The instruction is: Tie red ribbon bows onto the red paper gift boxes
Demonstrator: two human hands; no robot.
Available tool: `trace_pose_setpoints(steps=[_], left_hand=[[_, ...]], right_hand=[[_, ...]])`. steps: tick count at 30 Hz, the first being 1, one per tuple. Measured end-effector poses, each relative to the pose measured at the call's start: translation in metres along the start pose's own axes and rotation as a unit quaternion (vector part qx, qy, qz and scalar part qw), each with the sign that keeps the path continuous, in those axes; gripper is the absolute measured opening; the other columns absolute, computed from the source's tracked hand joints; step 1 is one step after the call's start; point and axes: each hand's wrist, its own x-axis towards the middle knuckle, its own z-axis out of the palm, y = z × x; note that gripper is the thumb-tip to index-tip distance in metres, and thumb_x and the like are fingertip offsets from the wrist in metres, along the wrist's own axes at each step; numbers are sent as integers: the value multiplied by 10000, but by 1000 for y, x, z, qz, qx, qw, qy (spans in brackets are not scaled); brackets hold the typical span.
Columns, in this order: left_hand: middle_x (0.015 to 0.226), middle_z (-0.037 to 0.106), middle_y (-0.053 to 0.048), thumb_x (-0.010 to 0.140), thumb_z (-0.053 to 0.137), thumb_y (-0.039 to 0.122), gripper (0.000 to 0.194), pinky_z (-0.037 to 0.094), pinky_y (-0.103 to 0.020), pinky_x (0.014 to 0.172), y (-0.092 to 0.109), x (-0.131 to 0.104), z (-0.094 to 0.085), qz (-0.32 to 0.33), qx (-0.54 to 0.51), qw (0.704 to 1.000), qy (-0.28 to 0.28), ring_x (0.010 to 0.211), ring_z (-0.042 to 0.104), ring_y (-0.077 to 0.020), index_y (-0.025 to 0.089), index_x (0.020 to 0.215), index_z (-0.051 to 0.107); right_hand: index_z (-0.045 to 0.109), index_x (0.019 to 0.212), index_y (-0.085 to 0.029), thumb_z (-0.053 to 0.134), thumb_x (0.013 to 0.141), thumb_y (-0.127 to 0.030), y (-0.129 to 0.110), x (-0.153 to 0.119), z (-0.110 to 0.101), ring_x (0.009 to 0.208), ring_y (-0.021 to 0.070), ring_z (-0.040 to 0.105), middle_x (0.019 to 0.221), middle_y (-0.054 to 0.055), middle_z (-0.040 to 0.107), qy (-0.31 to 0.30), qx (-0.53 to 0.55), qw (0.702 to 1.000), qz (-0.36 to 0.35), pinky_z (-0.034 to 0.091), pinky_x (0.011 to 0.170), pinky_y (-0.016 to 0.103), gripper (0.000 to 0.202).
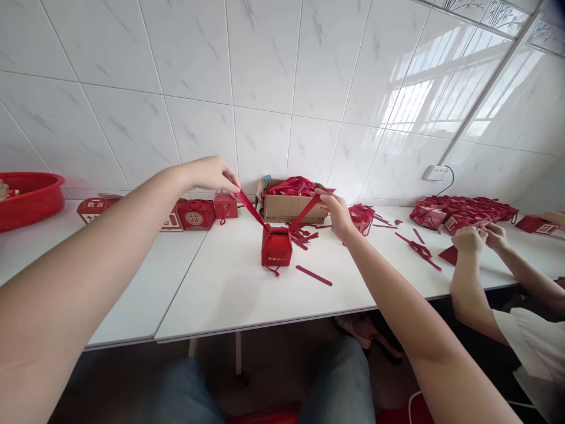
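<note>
Both hands pinch a red ribbon (251, 209) at its two ends: the left hand (212, 174), left of the frame's centre, has thumb and fingers pressed together on one end, and the right hand (338, 212), just right of centre, grips the other end the same way. The ribbon runs down from each hand in a V to the top of a small red box (276, 247), which stands upright on the white table (229, 288) at the middle of the frame.

Behind the box, against the tiled wall (265, 76), sits a cardboard carton (289, 207) heaped with red ribbons. At the far left edge a red basin (29, 199) rests on the table, and a row of finished red boxes (196, 213) stands between it and the carton. At the right, a co-worker's hands (481, 237) are closed together over a red piece, with a pile of flat red boxes (463, 211) beyond them. Loose red strips (313, 275) lie just beside the small box, none between it and the hands.
</note>
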Motion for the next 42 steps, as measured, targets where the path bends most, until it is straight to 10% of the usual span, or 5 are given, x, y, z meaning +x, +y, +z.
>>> trace_pose_setpoints(steps=[5, 11, 18, 24, 42], left_hand=[[708, 687, -31, 597, 774, 218, 66, 445, -334, 748, 16, -12, -2, 46, 39, 994, 92, 727, 638, -228, 211, 646, 731], [671, 662, -31, 639, 780, 205, 79, 453, -330, 661, 30, -36, 16, 35, -141, 981, 132, 635, 606, -184, 195, 678, 711], [750, 678, -48, 703, 769, 329, 155, 435, -277, 575, 37, -30, 35, 59, -347, 932, 85, 602, 576, -127, 183, 739, 731], [826, 713, -50, 697, 780, 372, 223, 468, -271, 654, 53, -31, 52, 59, -378, 914, 137, 698, 600, -143, 168, 770, 727], [859, 719, -37, 667, 799, 372, 233, 494, -304, 798, 54, -35, 58, 97, -403, 895, 165, 836, 643, -173, 183, 770, 710]], right_hand=[[603, 1273, -152, 746, 709, -446, -19, -16, 2, 1065, 272, 652, 1196, 117, 682, -28, -82, 996, -23, 511, 941, 439, 651], [679, 1114, -167, 610, 834, -295, -16, -20, 13, 1001, 248, 691, 1027, 97, 741, 13, -102, 991, -83, 531, 944, 442, 316], [-156, 1519, -215, 611, 857, -260, -29, -12, 32, 970, 208, 711, 1067, 73, 735, -7, -3, 998, -60, 534, 962, 417, 1014], [652, 1084, -175, 683, 807, -319, -44, -5, 39, 927, 193, 711, 1010, 69, 747, -47, 93, 994, -27, 551, 934, 365, 314], [705, 815, -204, 736, 739, -462, -54, -2, 47, 788, 132, 671, 873, 33, 725, -90, 138, 986, 9, 545, 752, 259, 270]])
